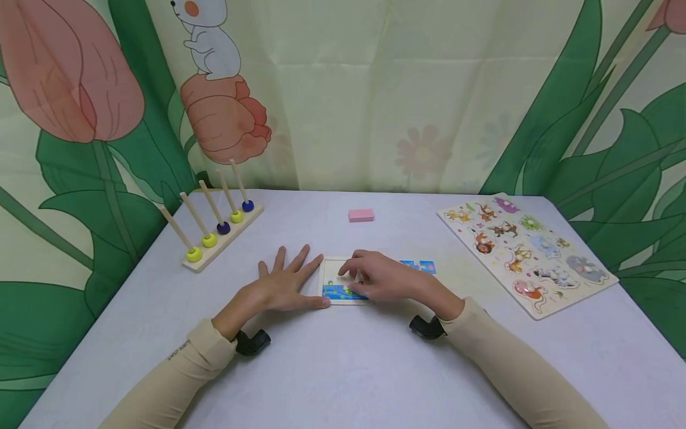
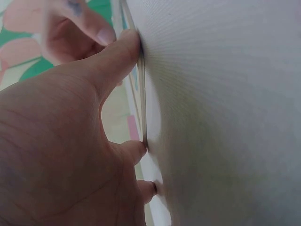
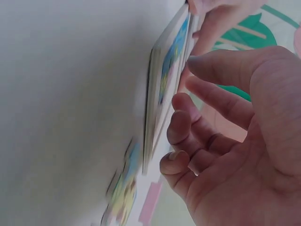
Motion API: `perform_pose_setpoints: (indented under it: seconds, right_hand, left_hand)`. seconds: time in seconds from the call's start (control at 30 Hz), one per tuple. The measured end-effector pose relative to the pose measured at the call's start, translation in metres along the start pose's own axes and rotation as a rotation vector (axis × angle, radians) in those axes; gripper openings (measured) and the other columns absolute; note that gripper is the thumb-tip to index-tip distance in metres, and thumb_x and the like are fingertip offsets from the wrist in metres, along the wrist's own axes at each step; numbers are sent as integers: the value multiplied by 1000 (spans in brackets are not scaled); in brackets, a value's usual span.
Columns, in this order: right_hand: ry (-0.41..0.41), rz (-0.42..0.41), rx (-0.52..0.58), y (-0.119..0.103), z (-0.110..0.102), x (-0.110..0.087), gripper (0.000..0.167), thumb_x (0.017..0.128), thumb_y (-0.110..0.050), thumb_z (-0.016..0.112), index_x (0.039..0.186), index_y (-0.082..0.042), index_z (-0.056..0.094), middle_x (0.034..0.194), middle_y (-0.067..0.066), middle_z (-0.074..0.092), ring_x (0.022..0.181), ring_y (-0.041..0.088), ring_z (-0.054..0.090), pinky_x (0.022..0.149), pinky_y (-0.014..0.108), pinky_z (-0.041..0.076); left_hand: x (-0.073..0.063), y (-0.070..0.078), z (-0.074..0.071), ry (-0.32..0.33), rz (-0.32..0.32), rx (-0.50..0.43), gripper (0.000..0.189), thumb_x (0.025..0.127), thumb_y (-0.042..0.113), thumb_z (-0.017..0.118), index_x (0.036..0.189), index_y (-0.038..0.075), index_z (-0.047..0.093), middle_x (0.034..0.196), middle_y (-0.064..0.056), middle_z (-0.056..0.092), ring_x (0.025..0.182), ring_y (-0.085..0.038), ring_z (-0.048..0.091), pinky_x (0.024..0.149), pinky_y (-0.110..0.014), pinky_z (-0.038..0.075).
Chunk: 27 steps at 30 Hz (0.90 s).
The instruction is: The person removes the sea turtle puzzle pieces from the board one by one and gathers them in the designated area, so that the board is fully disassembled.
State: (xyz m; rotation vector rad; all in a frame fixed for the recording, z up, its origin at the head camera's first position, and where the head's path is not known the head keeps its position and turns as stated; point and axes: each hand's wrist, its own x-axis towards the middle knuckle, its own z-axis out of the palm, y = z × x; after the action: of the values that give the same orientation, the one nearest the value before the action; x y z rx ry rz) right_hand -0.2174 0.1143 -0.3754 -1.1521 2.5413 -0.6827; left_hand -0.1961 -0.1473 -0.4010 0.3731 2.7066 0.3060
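A small wooden puzzle tray point(image 1: 332, 269) lies flat on the table, with blue picture pieces point(image 1: 337, 292) along its near side. My left hand point(image 1: 284, 287) rests on the table at the tray's left, fingers spread; its thumb touches the near left corner, and in the left wrist view a fingertip meets the tray's edge point(image 2: 144, 99). Over the tray's right half hovers my right hand point(image 1: 384, 277), its fingers loosely bent. The right wrist view shows nothing between its thumb point(image 3: 211, 66) and fingers. Loose puzzle pieces point(image 1: 427, 266) lie right of the tray, partly hidden by the right hand.
A pink block point(image 1: 361, 215) lies behind the tray. At the back left stands a wooden peg rack point(image 1: 218, 243) with yellow and dark blue beads. An animal puzzle board point(image 1: 493, 262) lies at the right. A printed curtain point(image 1: 343, 119) hangs behind the table.
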Motion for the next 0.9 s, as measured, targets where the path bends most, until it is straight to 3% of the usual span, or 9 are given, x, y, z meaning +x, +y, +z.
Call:
perform_pose_setpoints:
  seconds: [0.3,0.9]
  right_hand:
    - [-34,-33,-21,-7,10,18,28,100,-16,70,128,-14,73,111,5,64,75,7,52,78,23,48]
    - [-46,2,0,-9,12,19,26,101,-18,71,127,-15,74,115,4,63,82,8,56,83,23,50]
  left_hand:
    - [-1,-2,1,10,12,5,108,84,89,57,170,43,11,181,2,-9,163,-54,-13,117,-89,4]
    - [-1,-3,-1,2,24,-18,109,84,87,60,170,40,13,181,0,-9,163,-54,-15,117,-89,2]
